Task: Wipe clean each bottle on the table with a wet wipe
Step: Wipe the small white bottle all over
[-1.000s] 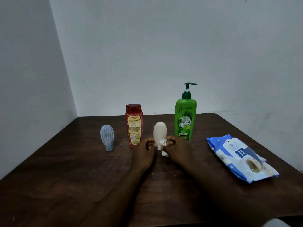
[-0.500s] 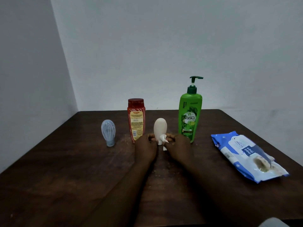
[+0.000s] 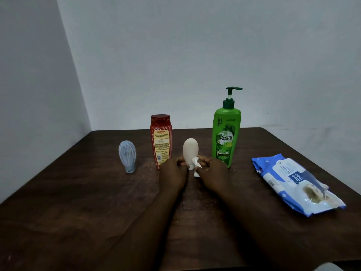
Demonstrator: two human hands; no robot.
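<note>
A small cream bottle (image 3: 190, 151) stands cap-down at the middle of the brown table (image 3: 78, 192). My left hand (image 3: 172, 176) holds its lower part from the left. My right hand (image 3: 213, 175) pinches a crumpled white wet wipe (image 3: 196, 166) against the bottle's neck from the right. Behind and to the left stands a red bottle (image 3: 161, 140). A tall green pump bottle (image 3: 226, 133) is upright on the right. A pale blue-grey bottle (image 3: 127, 155) stands cap-down further left.
A blue and white pack of wet wipes (image 3: 295, 182) lies flat on the right side of the table. White walls meet in a corner behind the table. The table's front edge runs along the bottom of the view.
Both hands stay at the cream bottle's base, and the wipe shifts a little against its neck. The camera has tilted, so everything sits a bit higher and further right in view.
</note>
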